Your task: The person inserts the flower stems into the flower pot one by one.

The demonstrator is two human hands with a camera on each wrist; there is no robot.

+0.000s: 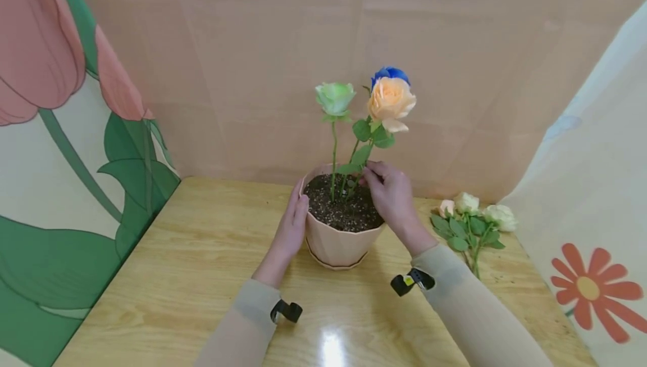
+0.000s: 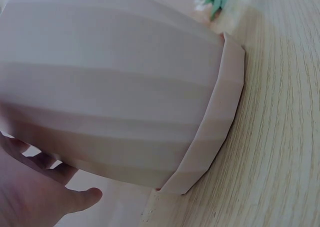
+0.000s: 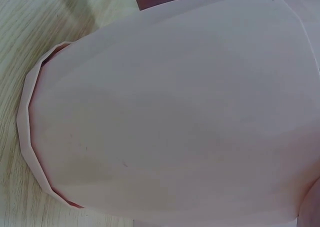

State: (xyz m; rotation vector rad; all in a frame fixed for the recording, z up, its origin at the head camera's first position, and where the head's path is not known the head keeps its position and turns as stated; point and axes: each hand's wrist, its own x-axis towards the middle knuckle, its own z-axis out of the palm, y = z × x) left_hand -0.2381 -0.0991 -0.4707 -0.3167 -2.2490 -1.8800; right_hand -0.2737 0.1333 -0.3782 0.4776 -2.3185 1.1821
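A pale pink faceted flowerpot (image 1: 343, 246) with a saucer (image 2: 215, 122) stands on the table, filled with dark soil (image 1: 349, 217). Against its left side rests my left hand (image 1: 292, 223), fingers extended along the wall and thumb near the rim. With thumb and fingertips, my right hand (image 1: 391, 195) pinches the stem of the peach rose (image 1: 391, 100) above the soil; the fingertips are partly hidden by leaves. Behind the peach bloom shows a blue rose (image 1: 390, 71). To their left a pale green rose (image 1: 335, 98) rises upright from the soil.
Several cut roses (image 1: 472, 223), white and pale pink with green leaves, lie on the wooden table (image 1: 202, 243) right of the pot. A pink cloth backdrop (image 1: 283, 63) hangs behind, and flower-printed panels flank both sides.
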